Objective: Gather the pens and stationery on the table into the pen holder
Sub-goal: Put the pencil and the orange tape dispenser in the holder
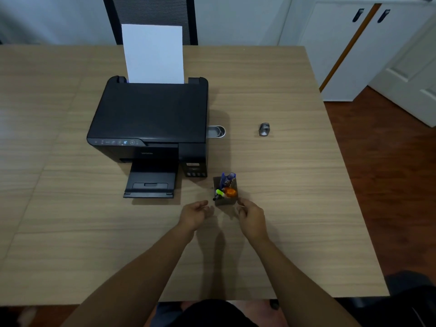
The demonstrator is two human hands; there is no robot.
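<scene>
A small dark square pen holder (pixel 225 201) stands on the wooden table (pixel 295 175), just right of the printer's front. Blue pens (pixel 227 179), a green highlighter (pixel 220 193) and an orange item (pixel 230 192) stick out of it. My left hand (pixel 196 214) hovers just left of and below the holder, fingers apart and empty. To the holder's lower right is my right hand (pixel 251 215), fingers loosely curled, its fingertips close to the holder's corner; I cannot see anything in it.
A black printer (pixel 151 119) with a white sheet (pixel 153 53) upright in its feeder fills the table's middle. A small metal tin (pixel 216 131) lies beside its right side. A grey stapler-like object (pixel 264 129) sits further right. A chair (pixel 151 17) stands behind the table.
</scene>
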